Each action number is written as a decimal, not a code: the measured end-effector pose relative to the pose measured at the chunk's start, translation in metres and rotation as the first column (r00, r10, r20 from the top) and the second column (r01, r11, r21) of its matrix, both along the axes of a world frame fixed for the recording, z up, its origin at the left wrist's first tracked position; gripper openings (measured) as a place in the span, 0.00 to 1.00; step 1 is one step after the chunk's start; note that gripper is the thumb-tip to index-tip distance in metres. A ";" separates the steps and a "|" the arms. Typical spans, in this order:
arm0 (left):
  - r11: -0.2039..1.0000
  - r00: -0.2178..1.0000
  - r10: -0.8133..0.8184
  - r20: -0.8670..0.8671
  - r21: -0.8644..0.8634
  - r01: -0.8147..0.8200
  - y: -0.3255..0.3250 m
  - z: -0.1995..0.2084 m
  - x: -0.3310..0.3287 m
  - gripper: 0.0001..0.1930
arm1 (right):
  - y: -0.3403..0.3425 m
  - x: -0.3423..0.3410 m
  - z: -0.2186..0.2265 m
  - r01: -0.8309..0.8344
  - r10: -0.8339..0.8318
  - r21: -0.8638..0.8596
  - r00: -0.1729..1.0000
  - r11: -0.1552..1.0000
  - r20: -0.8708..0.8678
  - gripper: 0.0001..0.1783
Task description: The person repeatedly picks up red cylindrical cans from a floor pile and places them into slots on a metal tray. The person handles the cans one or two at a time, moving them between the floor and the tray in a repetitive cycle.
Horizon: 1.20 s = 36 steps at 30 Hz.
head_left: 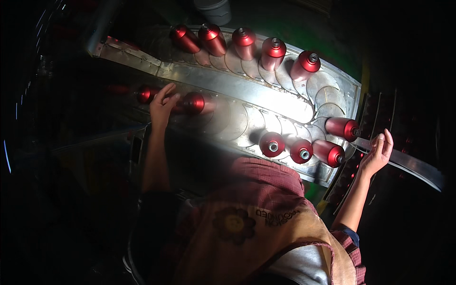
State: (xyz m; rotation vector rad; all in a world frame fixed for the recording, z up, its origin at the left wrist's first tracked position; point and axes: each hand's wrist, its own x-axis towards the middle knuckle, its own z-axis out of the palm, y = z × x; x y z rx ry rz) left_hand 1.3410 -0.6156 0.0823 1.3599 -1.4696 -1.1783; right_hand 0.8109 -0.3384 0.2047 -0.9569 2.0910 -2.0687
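My left hand [163, 107] is over the near lane of a slat conveyor [232, 121], its fingers apart. It sits between two shiny red bottles, one red bottle [147, 94] to its left and another red bottle [194, 103] to its right. Whether the fingertips touch either one I cannot tell. At the conveyor's right end, my right hand [375, 156] is raised with loosely bent fingers and nothing in it. Closest to it are a red bottle [339, 128] on the bend and a second red bottle [327, 153] just nearer to me.
Several red bottles [273, 54] line the far lane. Two more red bottles [272, 144] stand on the near lane before me. A metal divider [228, 88] separates the lanes. A curved metal strip [413, 166] extends right beside a dark rack. Behind the conveyor is a white bucket [216, 10].
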 end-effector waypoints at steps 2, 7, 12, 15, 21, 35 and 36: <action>0.986 0.974 -0.163 0.156 -0.020 0.168 0.003 -0.028 0.012 0.22 | 0.003 0.036 -0.002 0.044 -0.045 0.049 0.999 0.998 0.016 0.14; 0.947 0.938 -0.219 0.270 -0.175 0.271 0.032 -0.053 -0.026 0.20 | 0.013 0.060 -0.028 -0.052 0.039 0.125 0.994 0.991 0.102 0.11; 0.906 0.911 -0.317 0.265 -0.200 0.373 0.099 -0.024 -0.078 0.14 | 0.119 0.040 -0.040 0.025 -0.038 0.112 0.993 0.993 0.115 0.11; 0.969 0.966 -0.140 0.217 -0.169 0.178 0.131 -0.014 -0.088 0.13 | 0.148 0.036 -0.027 -0.017 -0.010 0.138 0.981 0.990 0.191 0.11; 0.957 0.960 -0.184 0.212 -0.183 0.224 0.097 -0.021 -0.076 0.16 | 0.121 0.055 -0.016 0.047 -0.082 0.184 0.979 0.982 0.189 0.12; 0.816 0.845 -0.532 -0.062 0.229 0.531 0.420 -0.002 -0.435 0.06 | 0.466 -0.196 -0.091 0.229 -0.201 -0.035 0.909 0.973 0.366 0.24; 0.758 0.794 -0.606 -0.047 0.269 0.595 0.429 -0.001 -0.456 0.06 | 0.477 -0.214 -0.096 0.237 -0.215 -0.017 0.906 0.971 0.366 0.24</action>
